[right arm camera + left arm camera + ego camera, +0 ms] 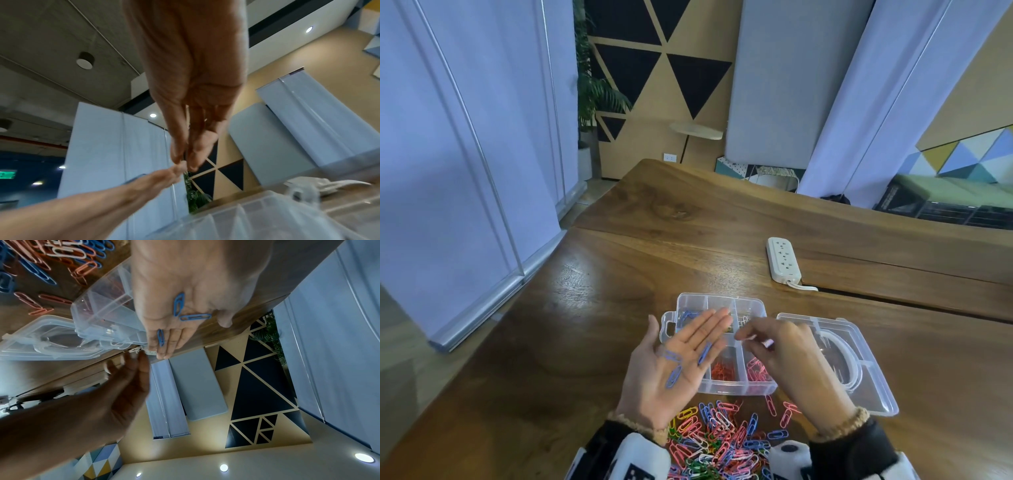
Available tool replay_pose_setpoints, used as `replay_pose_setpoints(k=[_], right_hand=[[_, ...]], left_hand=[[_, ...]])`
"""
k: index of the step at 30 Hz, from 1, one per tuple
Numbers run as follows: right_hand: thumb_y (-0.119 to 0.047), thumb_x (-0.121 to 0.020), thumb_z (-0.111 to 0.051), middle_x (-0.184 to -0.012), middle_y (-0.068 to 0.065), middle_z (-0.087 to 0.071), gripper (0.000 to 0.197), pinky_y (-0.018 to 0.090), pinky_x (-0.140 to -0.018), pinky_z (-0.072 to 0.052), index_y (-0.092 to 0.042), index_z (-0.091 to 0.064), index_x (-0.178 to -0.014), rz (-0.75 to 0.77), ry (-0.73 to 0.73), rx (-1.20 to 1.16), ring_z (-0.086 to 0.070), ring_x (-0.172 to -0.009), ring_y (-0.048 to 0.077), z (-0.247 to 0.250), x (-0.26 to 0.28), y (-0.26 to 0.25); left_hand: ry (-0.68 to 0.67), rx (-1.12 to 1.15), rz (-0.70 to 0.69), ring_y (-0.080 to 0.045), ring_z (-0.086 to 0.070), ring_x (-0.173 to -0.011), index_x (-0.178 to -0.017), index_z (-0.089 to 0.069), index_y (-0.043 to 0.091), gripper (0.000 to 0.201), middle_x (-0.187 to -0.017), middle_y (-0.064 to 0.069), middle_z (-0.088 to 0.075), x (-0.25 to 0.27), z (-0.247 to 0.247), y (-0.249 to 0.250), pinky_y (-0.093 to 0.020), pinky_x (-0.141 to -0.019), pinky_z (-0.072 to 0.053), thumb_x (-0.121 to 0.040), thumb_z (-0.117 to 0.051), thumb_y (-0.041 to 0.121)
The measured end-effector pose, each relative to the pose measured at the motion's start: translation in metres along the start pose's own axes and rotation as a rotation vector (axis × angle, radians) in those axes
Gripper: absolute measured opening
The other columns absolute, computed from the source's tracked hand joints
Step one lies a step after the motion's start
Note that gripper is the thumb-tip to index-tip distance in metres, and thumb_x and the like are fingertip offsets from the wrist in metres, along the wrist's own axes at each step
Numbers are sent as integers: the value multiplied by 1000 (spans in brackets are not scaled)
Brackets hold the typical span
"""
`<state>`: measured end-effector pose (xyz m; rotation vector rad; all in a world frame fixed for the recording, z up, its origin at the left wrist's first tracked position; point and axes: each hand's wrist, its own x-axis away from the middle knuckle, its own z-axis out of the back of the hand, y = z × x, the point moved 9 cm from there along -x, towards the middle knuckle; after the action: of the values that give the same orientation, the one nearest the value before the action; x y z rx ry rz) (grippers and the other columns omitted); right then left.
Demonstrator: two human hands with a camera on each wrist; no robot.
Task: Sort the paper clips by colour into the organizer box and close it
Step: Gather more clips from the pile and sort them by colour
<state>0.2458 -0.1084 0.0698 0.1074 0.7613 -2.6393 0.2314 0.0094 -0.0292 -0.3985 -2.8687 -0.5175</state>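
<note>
Loose paper clips point(717, 442) heaped on tabletop point(571, 342) below both wrists | left hand point(677, 363) flat, fingers straight, carrying blue clips point(674, 376) over organizer box point(736, 385) | right hand point(774, 346) fingers curled together just right of left fingertips, contents unclear.

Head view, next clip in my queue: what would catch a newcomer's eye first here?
First, the left hand, held flat and palm up over the clear organizer box, with three blue paper clips lying on it. Next, the bright heap of mixed paper clips on the wooden table at the near edge, between the wrists. The right hand hovers over the box, its fingers blurred, beside the box's open lid.
</note>
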Motion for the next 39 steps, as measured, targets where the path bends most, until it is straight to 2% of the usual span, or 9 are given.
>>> replay_pose_setpoints(k=[6,10,14,19,22,24,27,31,39], right_hand=[[-9,-80,-62,-98,-9,-59,18,18,-78,-44,-19,-66,-95,325,-72,-14,-49,-89,-3,-27,-1,-51],[-3,-83,-59,-106,-9,-52,21,30,-77,-51,-21,-61,-94,347,-107,145,-47,-103,9,-43,4,-46],[-5,-73,-63,-90,-11,-53,22,20,-65,-50,-23,-56,-86,394,-68,272,-51,-88,9,-40,10,-52],[-30,-73,-51,-74,-16,-55,5,12,-46,-41,-29,-55,-74,466,41,260,-50,-74,2,-22,20,-73],[-34,-86,-50,-78,-14,-58,16,17,-50,-46,-28,-64,-80,527,84,129,-54,-79,2,-3,28,-78],[-33,-93,-43,-85,-13,-59,22,19,-58,-48,-25,-63,-90,523,180,-77,-54,-82,2,32,34,-74],[-31,-89,-50,-86,-20,-61,13,10,-67,-46,-29,-63,-92,447,295,-230,-57,-80,-4,72,45,-55],[-27,-85,-63,-80,-20,-66,8,7,-61,-47,-35,-64,-87,281,341,-316,-63,-70,-3,73,51,-15],[-23,-86,-56,-83,-15,-68,18,19,-71,-52,-40,-57,-90,144,93,-343,-65,-80,4,31,64,22]], left_hand=[[-35,-67,28,-24,-57,-89,-122,-58,-10,90,-106,-19,-60,2,-7,-10,-31,-84,-42,-88,-27,67],[14,-26,64,-26,-42,-102,-141,-27,-14,94,-129,-15,-33,-7,6,-14,-30,-82,-35,-90,-23,65],[63,24,99,-25,-39,-107,-124,-46,-3,47,-124,-11,-34,-10,16,-28,-33,-89,-38,-96,-37,33],[118,120,112,-6,-56,-95,-129,-51,8,75,-99,-3,-57,-13,35,-44,-20,-83,-47,-60,-81,4],[133,-12,118,-14,-59,-52,-108,-62,-7,87,-66,-11,-59,-13,26,-35,-18,-43,-45,-25,-83,-26],[121,38,73,-12,-39,-25,-67,-56,-4,35,-42,-9,-43,-3,-7,-20,-14,-25,-24,-46,-75,-25],[157,-46,159,-9,-27,-25,-52,-43,7,43,-45,0,-32,1,-30,2,-14,-26,-14,-94,-51,14],[305,-724,169,-3,-23,-29,-53,-38,14,47,-45,5,-29,-33,-33,56,-12,-25,-16,-94,-48,34],[521,-1428,231,-10,-33,-42,-71,-39,8,28,-63,-6,-35,-71,-23,87,-15,-29,-24,-99,-40,4]])
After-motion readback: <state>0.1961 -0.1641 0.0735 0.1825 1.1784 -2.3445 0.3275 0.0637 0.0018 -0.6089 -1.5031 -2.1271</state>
